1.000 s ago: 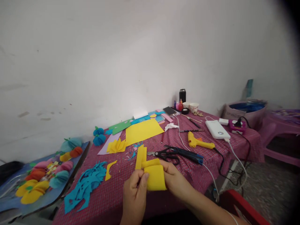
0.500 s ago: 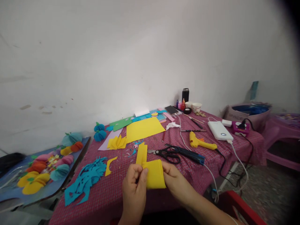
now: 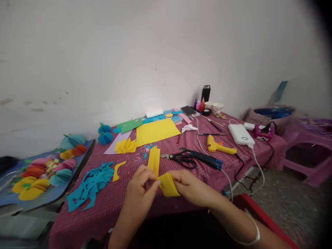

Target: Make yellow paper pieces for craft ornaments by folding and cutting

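A piece of folded yellow paper (image 3: 169,185) is held between both hands near the table's front edge. My left hand (image 3: 142,188) pinches its left corner with thumb and finger. My right hand (image 3: 188,185) grips its right side, some fingers hidden behind it. Just beyond lie narrow yellow paper strips (image 3: 154,160). To their right, black-handled scissors (image 3: 183,159) rest with their blades toward the strips. A large yellow sheet (image 3: 158,132) lies farther back, beside a fan of folded yellow pieces (image 3: 126,145).
Blue paper scraps (image 3: 92,185) lie at left, near a board of paper pumpkins (image 3: 33,186). On the right are a yellow glue gun (image 3: 220,147), a white power bank (image 3: 241,134) and trailing cables. Paper cups (image 3: 217,108) and a black bottle (image 3: 205,93) stand at the back.
The yellow paper has turned and tilted in my hands, so less of its face shows. My left hand has shifted to its corner. The whole view has moved slightly.
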Available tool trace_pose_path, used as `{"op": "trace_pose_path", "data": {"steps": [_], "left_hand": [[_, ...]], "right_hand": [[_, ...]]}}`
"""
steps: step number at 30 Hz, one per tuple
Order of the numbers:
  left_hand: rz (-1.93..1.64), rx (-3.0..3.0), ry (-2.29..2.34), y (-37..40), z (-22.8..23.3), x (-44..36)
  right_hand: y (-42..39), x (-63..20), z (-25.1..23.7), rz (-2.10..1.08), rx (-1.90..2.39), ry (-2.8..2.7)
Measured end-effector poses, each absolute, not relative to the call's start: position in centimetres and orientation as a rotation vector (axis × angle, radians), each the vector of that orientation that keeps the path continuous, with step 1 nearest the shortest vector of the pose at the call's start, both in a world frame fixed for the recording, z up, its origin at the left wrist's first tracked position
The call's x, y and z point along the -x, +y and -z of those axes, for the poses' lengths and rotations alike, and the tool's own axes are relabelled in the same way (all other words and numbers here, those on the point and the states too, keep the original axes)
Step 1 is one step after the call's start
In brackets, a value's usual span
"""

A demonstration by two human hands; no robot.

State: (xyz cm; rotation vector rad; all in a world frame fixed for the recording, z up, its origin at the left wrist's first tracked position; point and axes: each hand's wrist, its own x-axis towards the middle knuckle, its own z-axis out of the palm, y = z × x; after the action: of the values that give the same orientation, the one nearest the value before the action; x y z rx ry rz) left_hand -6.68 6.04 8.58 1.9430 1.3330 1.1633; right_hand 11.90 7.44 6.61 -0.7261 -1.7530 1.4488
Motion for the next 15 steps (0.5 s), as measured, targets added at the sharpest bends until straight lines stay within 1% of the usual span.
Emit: {"op": "trace_pose_path", "data": {"steps": [1,3,7,9,11,12,14,15], "left_hand": [[-1.149,-1.961,1.34,6.2,-8.5,7.0],[-1.181,-1.861,1.352,6.5,-8.1,7.5],[-1.454,-1.309,1.218,7.4,-7.0,7.4],[-1.541,-1.034,1.092,8.0,-6.6,7.1],[-1.553,-0.818,0.987,8.5,-6.3,7.0],[-1.55,-0.73,0.949,8.8,-6.3,7.1],[-1.559,-0.584,0.916,9.3,-6.3,7.5],[-1.561,-0.528,0.91,9.5,-6.3,7.8]], "right_hand": [[7.8,-12.3,-6.7,-1.415,0.735,-1.803],[8.4,-12.8,-6.8,-1.422,0.725,-1.717],[8.7,-12.4,-5.9,-1.565,0.637,-1.272],[8.8,-11.9,-5.3,-1.555,0.598,-1.268],[9.5,-12.0,-4.8,-1.364,0.705,-1.484],[10.1,-12.3,-4.6,-1.177,0.843,-1.657],[11.6,-13.5,-4.4,-0.675,1.195,-1.974],[12.4,-14.3,-4.2,-0.501,1.312,-2.063]]}}
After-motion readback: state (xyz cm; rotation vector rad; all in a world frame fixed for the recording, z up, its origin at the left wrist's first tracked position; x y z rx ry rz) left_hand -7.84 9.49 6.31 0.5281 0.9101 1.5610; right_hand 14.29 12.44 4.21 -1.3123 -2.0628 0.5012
